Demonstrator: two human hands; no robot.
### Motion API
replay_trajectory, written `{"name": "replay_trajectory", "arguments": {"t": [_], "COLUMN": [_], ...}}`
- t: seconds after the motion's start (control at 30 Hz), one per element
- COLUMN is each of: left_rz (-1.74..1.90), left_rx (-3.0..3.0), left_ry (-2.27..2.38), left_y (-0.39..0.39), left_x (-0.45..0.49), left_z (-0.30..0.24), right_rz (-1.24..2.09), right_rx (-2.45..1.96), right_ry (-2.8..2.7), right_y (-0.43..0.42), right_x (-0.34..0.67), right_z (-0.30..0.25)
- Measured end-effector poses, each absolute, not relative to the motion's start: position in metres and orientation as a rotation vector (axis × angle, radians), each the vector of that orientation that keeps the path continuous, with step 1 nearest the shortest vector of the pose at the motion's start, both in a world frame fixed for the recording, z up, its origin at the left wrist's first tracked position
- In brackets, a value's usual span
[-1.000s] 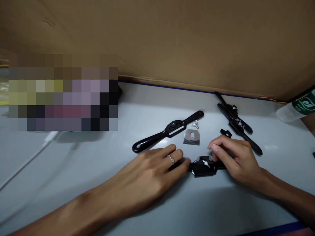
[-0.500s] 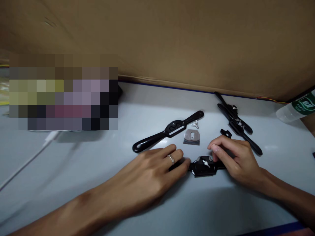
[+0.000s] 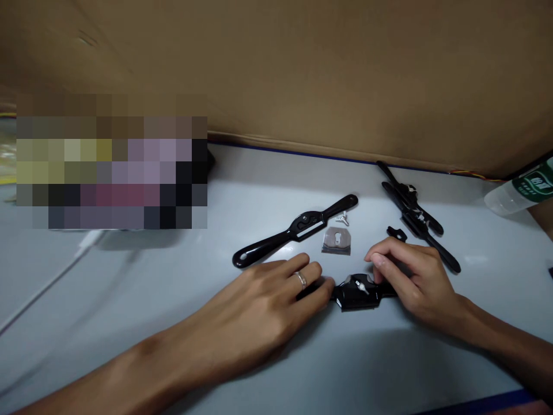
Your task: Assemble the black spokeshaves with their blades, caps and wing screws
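A black spokeshave (image 3: 358, 297) lies on the table in front of me, a silver thumbscrew at its middle and a blade edge along its front. My left hand (image 3: 276, 300), with a ring on one finger, is closed around its left handle. At the other end, my right hand (image 3: 417, 282) curls over the right handle, thumb and forefinger close together; its lower fingers are partly hidden. Behind them rests a bare black spokeshave body (image 3: 298, 229). Beside that are a flat steel blade (image 3: 337, 240) and small silver screws (image 3: 343, 219). A small black cap piece (image 3: 396, 233) sits just beyond my right hand.
Two more spokeshaves, one nearer (image 3: 421, 222) and one farther (image 3: 408, 193), lie together at back right. A clear bottle with a green label (image 3: 536, 183) leans in at the right edge. Cardboard (image 3: 302, 69) walls the back. A white cable (image 3: 47, 291) crosses the left, below a pixelated patch.
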State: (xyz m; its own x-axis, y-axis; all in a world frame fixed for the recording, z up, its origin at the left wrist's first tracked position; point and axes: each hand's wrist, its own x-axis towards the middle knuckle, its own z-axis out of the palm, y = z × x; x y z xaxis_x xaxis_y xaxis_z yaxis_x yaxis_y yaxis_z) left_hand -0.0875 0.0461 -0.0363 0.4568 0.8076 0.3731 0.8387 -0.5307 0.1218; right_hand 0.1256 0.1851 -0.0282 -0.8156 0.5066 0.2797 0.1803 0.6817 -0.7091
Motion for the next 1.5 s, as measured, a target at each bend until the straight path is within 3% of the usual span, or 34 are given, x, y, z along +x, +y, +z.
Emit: {"name": "replay_trajectory", "arguments": {"t": [0.43, 1.5], "left_rz": [-0.620, -0.618], "left_rx": [-2.635, -2.621], "left_ry": [-1.468, -1.470], "left_y": [0.048, 0.048], "left_x": [-0.086, -0.087], "left_z": [-0.035, -0.036], "right_rz": [0.973, 0.738], "right_rx": [0.025, -0.098], "right_ry": [-2.443, -2.420], "right_y": [0.182, 0.179], "right_x": [0.132, 0.130], "right_z": [-0.016, -0.017]}}
